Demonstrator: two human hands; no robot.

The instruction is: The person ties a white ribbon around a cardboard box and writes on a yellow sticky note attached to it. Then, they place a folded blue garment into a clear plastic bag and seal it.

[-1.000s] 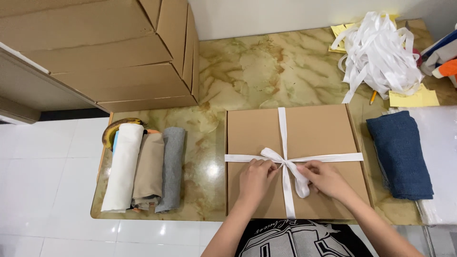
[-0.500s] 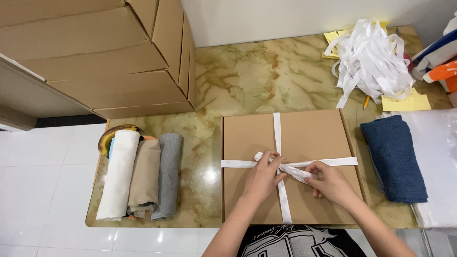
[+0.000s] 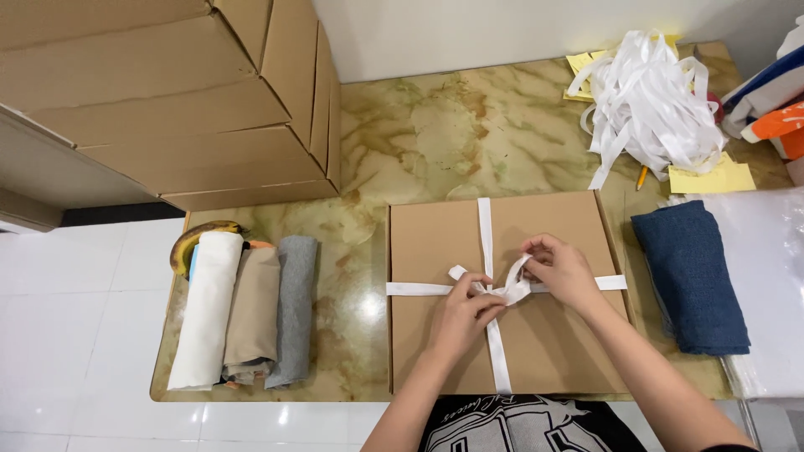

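A flat brown cardboard box (image 3: 435, 343) lies on the marble tabletop, crossed by a white ribbon (image 3: 485, 224) that meets in a knot near the box's middle. My left hand (image 3: 466, 309) pinches the ribbon at the knot, with a short loose end sticking out to its left. Just to the right, my right hand (image 3: 559, 269) holds a loop of the same ribbon lifted a little off the lid. Both hands rest over the box.
Rolled white, tan and grey cloths (image 3: 251, 310) and a banana (image 3: 194, 237) lie at the left. A folded blue cloth (image 3: 691, 276) and clear plastic (image 3: 766, 285) sit right. A heap of white ribbon (image 3: 649, 105), yellow notes and stacked cardboard boxes (image 3: 167, 92) stand behind.
My right hand has lifted a ribbon loop up and to the right of the knot. My left hand has stayed at the knot. The view has shifted slightly.
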